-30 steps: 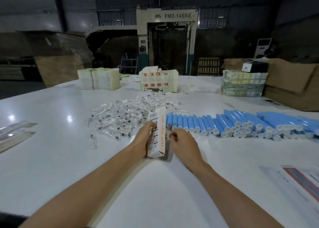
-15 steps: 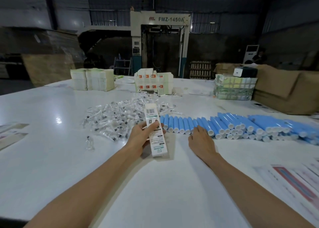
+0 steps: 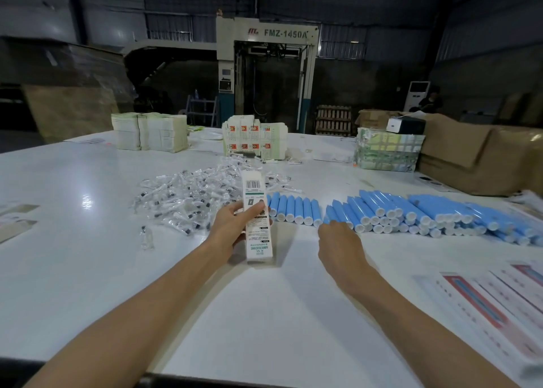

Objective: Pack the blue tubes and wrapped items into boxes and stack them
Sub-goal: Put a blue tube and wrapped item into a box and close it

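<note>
**Box held ready in the left hand; right hand at the tube row**

The left hand (image 3: 235, 223) is clamped on a narrow white carton (image 3: 258, 220), held upright and tilted off the worktop (image 3: 88, 270), probably so that one end stays free for loading. The right hand (image 3: 338, 240) is empty; its fingers, loosely apart, touch the near ends of the blue tubes (image 3: 382, 211), which lie side by side in a row running toward the right edge, caps facing the person for a quick pick. The wrapped items (image 3: 191, 196) sit in a loose heap behind the left hand, toward the middle of the worktop. Finished boxes (image 3: 254, 136) are stacked near the far edge. Compared with one second ago, the right hand has left the carton and moved right to the tubes, and the carton has turned to show its barcode face.
</note>
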Demonstrator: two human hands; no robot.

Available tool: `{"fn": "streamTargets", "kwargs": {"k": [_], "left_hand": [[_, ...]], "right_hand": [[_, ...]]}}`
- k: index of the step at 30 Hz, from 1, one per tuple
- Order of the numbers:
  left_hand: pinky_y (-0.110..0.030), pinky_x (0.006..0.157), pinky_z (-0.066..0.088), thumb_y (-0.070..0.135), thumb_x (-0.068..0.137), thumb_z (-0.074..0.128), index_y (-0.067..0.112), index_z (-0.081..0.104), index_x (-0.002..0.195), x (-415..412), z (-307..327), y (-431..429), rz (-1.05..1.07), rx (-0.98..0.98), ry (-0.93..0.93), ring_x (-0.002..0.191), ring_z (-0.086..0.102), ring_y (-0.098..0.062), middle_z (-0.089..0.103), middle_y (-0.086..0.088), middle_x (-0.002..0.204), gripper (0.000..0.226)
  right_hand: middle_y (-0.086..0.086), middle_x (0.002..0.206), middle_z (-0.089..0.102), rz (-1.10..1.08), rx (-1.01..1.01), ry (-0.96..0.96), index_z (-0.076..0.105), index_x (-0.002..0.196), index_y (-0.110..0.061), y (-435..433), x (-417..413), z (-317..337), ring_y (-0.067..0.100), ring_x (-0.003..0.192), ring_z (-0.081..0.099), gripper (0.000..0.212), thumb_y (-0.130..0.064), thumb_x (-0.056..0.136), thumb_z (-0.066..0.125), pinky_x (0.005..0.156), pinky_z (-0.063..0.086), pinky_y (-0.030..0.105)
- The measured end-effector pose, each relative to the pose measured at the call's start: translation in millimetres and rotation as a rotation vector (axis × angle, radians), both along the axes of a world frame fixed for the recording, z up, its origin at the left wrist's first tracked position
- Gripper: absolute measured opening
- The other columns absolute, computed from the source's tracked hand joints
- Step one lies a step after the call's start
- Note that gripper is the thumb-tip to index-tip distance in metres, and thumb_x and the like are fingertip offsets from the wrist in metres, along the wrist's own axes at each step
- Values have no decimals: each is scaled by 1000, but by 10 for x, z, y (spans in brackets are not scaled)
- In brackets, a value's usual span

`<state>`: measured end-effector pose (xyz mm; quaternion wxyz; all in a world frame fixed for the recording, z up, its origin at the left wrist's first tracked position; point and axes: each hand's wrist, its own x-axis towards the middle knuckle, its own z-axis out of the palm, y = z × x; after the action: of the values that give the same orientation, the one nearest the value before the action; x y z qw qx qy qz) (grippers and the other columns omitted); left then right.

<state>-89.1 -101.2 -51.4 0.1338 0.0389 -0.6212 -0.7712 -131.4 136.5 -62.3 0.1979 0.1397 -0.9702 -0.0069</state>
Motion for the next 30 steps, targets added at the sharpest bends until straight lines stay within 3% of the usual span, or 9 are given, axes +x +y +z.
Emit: {"fn": "streamTargets", "kwargs": {"k": [4, 6, 9, 12, 15, 18, 22, 26, 30], "left_hand": [[-44, 86, 65, 26, 93, 85, 21, 72, 127, 34, 29, 21, -14, -14, -4, 101, 81, -28, 83, -10, 108, 36], [-45, 88, 65, 27, 93, 85, 22, 72, 127, 55, 44, 19, -23, -21, -2, 102, 81, -29, 83, -10, 110, 37], [-40, 80, 67, 28, 92, 85, 23, 71, 128, 87, 64, 15, -45, -23, 6, 102, 81, -30, 83, -10, 111, 39], [-40, 79, 68, 27, 91, 86, 23, 71, 129, 105, 63, 33, -61, -50, 16, 100, 81, -32, 83, -10, 111, 40], [-45, 88, 66, 26, 91, 86, 25, 72, 127, 117, 72, 65, -81, -84, 10, 100, 81, -32, 83, -8, 112, 38], [-50, 92, 64, 24, 91, 86, 27, 72, 126, 136, 90, 84, -95, -107, 0, 101, 81, -32, 83, -5, 113, 38], [-54, 96, 63, 25, 90, 87, 20, 70, 134, 155, 103, 103, -123, -140, -3, 101, 81, -34, 82, -8, 115, 47], [-56, 99, 62, 25, 90, 87, 20, 69, 136, 175, 109, 130, -154, -163, -4, 104, 80, -34, 82, -9, 116, 49], [-60, 102, 60, 24, 91, 86, 23, 70, 133, 183, 128, 146, -176, -179, -7, 105, 79, -38, 82, -13, 115, 45]], "right_hand": [[6, 119, 63, -85, 22, -34, 58, 121, -12, 20, 16, 89, 23, 107, 65, 19, -15, 102, 62, 72, 46, 29], [8, 124, 63, -120, -18, -76, 51, 130, -8, 41, -11, 108, 23, 109, 67, 28, -13, 103, 59, 78, 51, 29], [10, 124, 65, -129, -73, -141, 49, 131, -5, 83, -33, 79, 24, 106, 69, 29, -7, 103, 55, 76, 50, 30], [6, 106, 64, -122, -91, -186, 57, 107, -10, 151, -46, 93, 24, 86, 61, 11, -3, 100, 52, 62, 41, 28], [3, 84, 53, -127, -199, -205, 43, 78, -15, 263, -78, 253, 27, 77, 54, 25, -3, 98, 50, 57, 33, 32], [6, 78, 58, 29, -672, -241, 54, 83, -8, 316, -104, 509, 24, 69, 55, 26, -20, 106, 51, 61, 37, 35], [10, 91, 73, 302, -1416, -343, 69, 105, -1, 172, -143, 835, 17, 73, 67, 30, -31, 105, 63, 72, 57, 30], [12, 103, 73, 462, -1734, -356, 65, 113, -4, -106, -240, 1099, 11, 75, 74, 22, -22, 102, 69, 73, 61, 24], [7, 107, 71, 462, -1789, -381, 42, 133, -12, -369, -335, 1173, 12, 73, 78, 48, -18, 98, 74, 85, 64, 33]]}}
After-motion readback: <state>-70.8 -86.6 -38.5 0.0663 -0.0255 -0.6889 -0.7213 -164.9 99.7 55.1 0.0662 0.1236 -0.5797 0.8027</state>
